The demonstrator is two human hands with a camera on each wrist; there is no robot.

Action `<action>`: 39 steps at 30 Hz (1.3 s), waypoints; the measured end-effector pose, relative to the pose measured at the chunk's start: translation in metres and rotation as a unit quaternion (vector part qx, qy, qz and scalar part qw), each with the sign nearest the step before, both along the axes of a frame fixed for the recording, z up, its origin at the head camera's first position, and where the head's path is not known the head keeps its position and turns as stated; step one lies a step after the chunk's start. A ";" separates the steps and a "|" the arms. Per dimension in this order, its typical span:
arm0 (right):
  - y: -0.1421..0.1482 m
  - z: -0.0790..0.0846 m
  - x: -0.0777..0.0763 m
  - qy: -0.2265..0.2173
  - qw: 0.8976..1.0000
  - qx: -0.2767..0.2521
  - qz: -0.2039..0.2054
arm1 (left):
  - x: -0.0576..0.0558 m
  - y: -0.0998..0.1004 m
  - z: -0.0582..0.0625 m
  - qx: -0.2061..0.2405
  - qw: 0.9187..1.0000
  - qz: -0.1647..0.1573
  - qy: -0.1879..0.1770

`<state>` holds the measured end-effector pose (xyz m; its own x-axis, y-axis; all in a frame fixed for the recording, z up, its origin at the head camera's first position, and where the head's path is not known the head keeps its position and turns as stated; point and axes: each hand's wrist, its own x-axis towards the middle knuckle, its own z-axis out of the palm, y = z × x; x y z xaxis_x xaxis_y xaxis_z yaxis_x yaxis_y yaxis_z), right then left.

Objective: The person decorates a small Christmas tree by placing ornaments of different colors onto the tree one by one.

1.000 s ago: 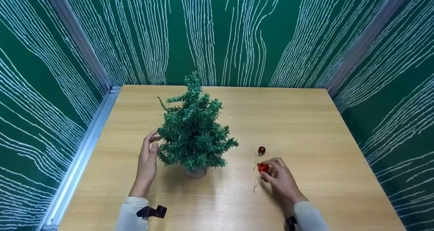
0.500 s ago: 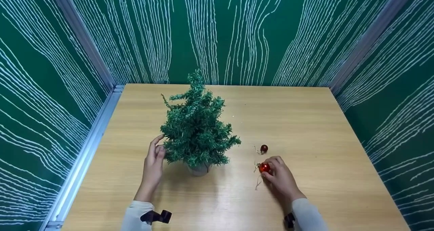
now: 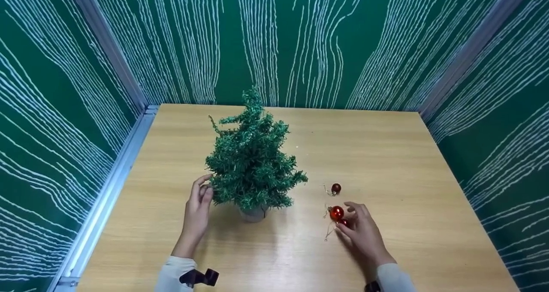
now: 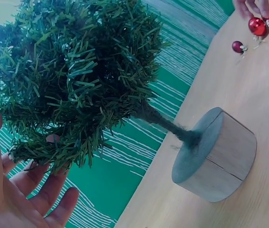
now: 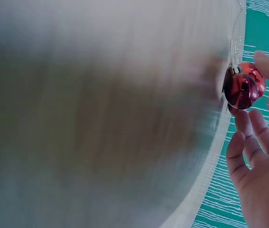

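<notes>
A small artificial Christmas tree [image 3: 255, 163] stands upright on a round wooden base [image 4: 229, 154]. My left hand [image 3: 197, 215] is at its left side, fingers loosely spread against the lower branches, some fingertips hidden by the needles. On the right, my right hand [image 3: 364, 232] is beside two shiny red baubles. The larger red bauble [image 3: 336, 213] lies just left of the fingers. A second red bauble [image 3: 343, 223] sits partly behind it, by my thumb; the index finger stands apart from both. A small dark red bauble [image 3: 336, 188] lies farther back.
The wooden table [image 3: 364, 150] is bounded by green walls [image 3: 317, 47] with white wavy lines. A metal rail [image 3: 107, 193] runs along the left side. Thin gold hanging strings [image 3: 329, 232] lie left of the baubles.
My right hand's fingers have spread and drawn back slightly right from the larger bauble, exposing the second one. The left hand stays at the tree. The head view has shifted slightly.
</notes>
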<state>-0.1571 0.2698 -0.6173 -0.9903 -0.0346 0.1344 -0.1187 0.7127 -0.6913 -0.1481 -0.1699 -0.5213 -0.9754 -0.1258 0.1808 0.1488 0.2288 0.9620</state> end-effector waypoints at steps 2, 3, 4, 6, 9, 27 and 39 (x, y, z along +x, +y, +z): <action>0.001 0.000 0.001 -0.004 1.000 -0.003 -0.006 | 0.001 0.000 0.000 -0.002 1.000 -0.001 -0.003; 0.001 0.000 0.001 -0.009 1.000 -0.004 -0.009 | 0.002 0.000 0.000 -0.007 1.000 -0.001 -0.005; 0.001 0.000 0.001 -0.014 1.000 -0.002 -0.011 | 0.002 0.000 0.000 -0.010 1.000 -0.001 -0.007; 0.001 0.001 0.001 -0.024 1.000 0.002 -0.012 | 0.003 0.000 -0.001 -0.011 1.000 -0.002 -0.011; 0.000 0.001 -0.001 -0.039 0.999 0.010 -0.005 | 0.003 -0.001 -0.002 -0.002 1.000 -0.003 -0.009; -0.001 -0.001 0.005 -0.055 0.998 -0.017 -0.004 | 0.005 -0.002 -0.006 0.012 1.000 0.024 0.016; 0.004 0.008 0.011 -0.067 0.997 0.004 -0.024 | 0.003 0.003 -0.007 0.128 0.991 0.032 0.007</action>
<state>-0.1461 0.2738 -0.6093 -0.9999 0.0124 0.0005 0.0086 0.7204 -0.6935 -0.1451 -0.1673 -0.5279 -0.9615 -0.2316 0.1481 0.1551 -0.0121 0.9878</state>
